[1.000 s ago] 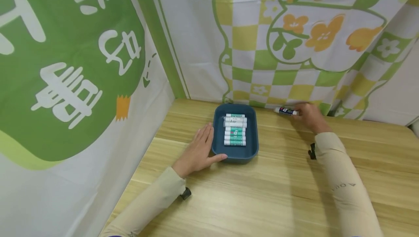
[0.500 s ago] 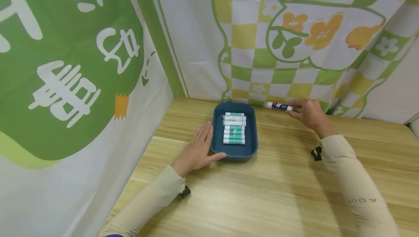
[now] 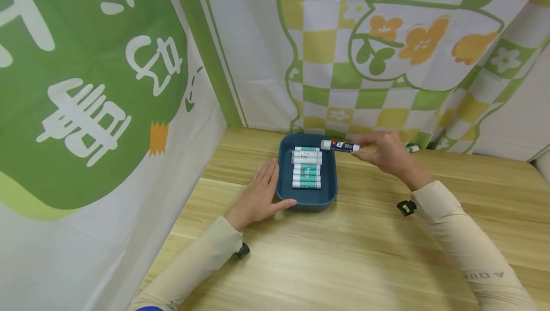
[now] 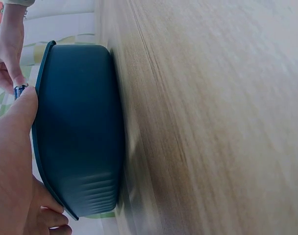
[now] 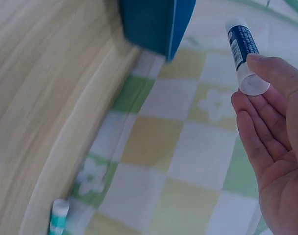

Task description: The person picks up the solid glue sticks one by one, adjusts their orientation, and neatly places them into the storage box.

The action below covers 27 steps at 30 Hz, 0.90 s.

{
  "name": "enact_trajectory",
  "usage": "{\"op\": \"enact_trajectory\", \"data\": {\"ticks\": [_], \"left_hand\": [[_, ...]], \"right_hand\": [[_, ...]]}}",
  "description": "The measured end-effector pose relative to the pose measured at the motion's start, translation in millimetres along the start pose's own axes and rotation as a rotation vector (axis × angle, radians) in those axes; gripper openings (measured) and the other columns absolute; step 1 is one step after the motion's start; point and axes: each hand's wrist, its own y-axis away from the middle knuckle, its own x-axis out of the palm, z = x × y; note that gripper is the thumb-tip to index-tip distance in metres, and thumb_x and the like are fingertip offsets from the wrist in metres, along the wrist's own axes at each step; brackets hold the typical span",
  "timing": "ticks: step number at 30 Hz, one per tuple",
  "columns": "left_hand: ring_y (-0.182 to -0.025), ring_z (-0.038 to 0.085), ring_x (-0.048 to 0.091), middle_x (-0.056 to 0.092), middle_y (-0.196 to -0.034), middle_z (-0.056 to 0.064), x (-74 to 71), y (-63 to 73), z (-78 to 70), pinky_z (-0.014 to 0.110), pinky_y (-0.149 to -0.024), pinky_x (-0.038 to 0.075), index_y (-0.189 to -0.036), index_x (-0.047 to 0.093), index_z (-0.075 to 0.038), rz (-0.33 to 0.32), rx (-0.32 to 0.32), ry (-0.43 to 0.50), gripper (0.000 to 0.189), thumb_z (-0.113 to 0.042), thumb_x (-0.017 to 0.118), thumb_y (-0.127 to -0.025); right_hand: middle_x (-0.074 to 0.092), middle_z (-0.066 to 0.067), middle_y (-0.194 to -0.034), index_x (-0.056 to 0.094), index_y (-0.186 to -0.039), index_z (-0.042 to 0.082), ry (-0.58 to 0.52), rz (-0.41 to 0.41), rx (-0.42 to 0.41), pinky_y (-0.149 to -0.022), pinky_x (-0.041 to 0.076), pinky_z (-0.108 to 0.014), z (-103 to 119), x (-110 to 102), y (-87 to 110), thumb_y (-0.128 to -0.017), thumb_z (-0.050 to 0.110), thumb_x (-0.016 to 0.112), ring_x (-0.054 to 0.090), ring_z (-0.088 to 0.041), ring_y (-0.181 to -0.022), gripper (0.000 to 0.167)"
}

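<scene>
A dark blue plastic bin [image 3: 330, 189] stands on the table, with several white-and-teal and white glue sticks [image 3: 307, 178] lying in a column inside. My left hand [image 3: 258, 196] rests against the bin's left side, fingers extended, its thumb along the near rim. Between thumb and fingers, my right hand [image 3: 384, 155] pinches a navy-labelled glue stick [image 3: 342, 146] by its right end. That stick lies level above the bin's far right corner; the right wrist view shows its white end [image 5: 254, 84] between the fingertips.
Another white-and-teal glue stick [image 3: 412, 148] lies at the table's back edge, behind the right hand. A printed cloth [image 3: 320, 81] hangs along the back, and a green-and-white one [image 3: 94, 110] on the left. Wooden tabletop [image 3: 326, 258] extends in front.
The right hand has lifted the navy glue stick from the back edge and carried it left to the bin. The teal stick behind it has come into view. The left hand stays put.
</scene>
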Motion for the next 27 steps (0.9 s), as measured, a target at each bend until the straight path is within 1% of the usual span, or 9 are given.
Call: {"op": "enact_trajectory", "data": {"ticks": [3,5,9,12,17,22,27], "left_hand": [[-0.167,0.035,0.004,0.003,-0.178,0.023,0.0,0.2,-0.1,0.052,-0.136,0.011,-0.167,0.008,0.006,-0.009,0.002,0.004,0.114,-0.075,0.05,-0.099],[-0.167,0.036,0.005,0.005,-0.177,0.024,-0.4,0.4,-0.3,0.053,-0.136,0.012,-0.167,0.01,0.007,-0.015,0.007,-0.001,0.114,-0.075,0.051,-0.099],[-0.167,0.037,0.007,0.005,-0.177,0.025,-2.1,0.5,-1.0,0.053,-0.135,0.012,-0.167,0.01,0.007,-0.013,0.01,-0.006,0.114,-0.075,0.051,-0.099],[-0.167,0.037,0.007,0.004,-0.177,0.024,-2.7,0.1,-1.0,0.053,-0.135,0.012,-0.167,0.009,0.007,-0.005,0.007,-0.005,0.113,-0.075,0.051,-0.099],[-0.167,0.037,0.007,0.003,-0.178,0.023,-2.0,-0.4,0.5,0.053,-0.136,0.012,-0.167,0.008,0.006,-0.005,0.002,-0.002,0.113,-0.075,0.05,-0.099],[-0.167,0.037,0.007,0.004,-0.178,0.024,-1.2,-0.7,0.6,0.052,-0.136,0.012,-0.167,0.008,0.006,-0.003,0.006,-0.009,0.113,-0.076,0.048,-0.1],[-0.167,0.036,0.005,0.003,-0.178,0.024,-1.1,-0.2,-0.2,0.052,-0.136,0.01,-0.167,0.009,0.006,0.002,0.002,0.001,0.114,-0.076,0.048,-0.099]], "right_hand": [[0.082,-0.013,-0.091,0.084,-0.098,0.002,-0.026,0.055,-0.004,-0.07,0.064,-0.048,11.2,5.9,-2.3,-0.082,0.006,0.09,0.078,-0.028,-0.08,0.018],[0.083,-0.01,-0.093,0.084,-0.1,0.005,-0.039,0.091,0.008,-0.071,0.064,-0.047,18.1,10.5,-3.3,-0.083,0.008,0.09,0.078,-0.026,-0.081,0.017],[0.083,-0.007,-0.094,0.084,-0.1,0.006,-0.072,0.152,0.016,-0.073,0.064,-0.045,29.6,21.2,-3.6,-0.085,0.011,0.089,0.078,-0.024,-0.083,0.017],[0.083,-0.007,-0.095,0.083,-0.099,0.007,-0.104,0.196,0.017,-0.075,0.064,-0.043,36.9,29.4,-3.7,-0.085,0.013,0.089,0.078,-0.025,-0.084,0.017],[0.082,-0.008,-0.096,0.083,-0.101,0.006,-0.118,0.264,0.026,-0.075,0.064,-0.04,48.7,42.3,-4.1,-0.086,0.016,0.09,0.078,-0.023,-0.085,0.02],[0.082,-0.008,-0.092,0.082,-0.098,0.004,-0.144,0.32,0.006,-0.068,0.062,-0.035,55.4,57.4,-1.6,-0.085,0.014,0.09,0.078,-0.023,-0.08,0.019],[0.082,-0.009,-0.093,0.082,-0.097,0.003,-0.159,0.371,-0.01,-0.068,0.064,-0.037,55.5,73.8,2.1,-0.086,0.014,0.088,0.078,-0.023,-0.081,0.017]]}}
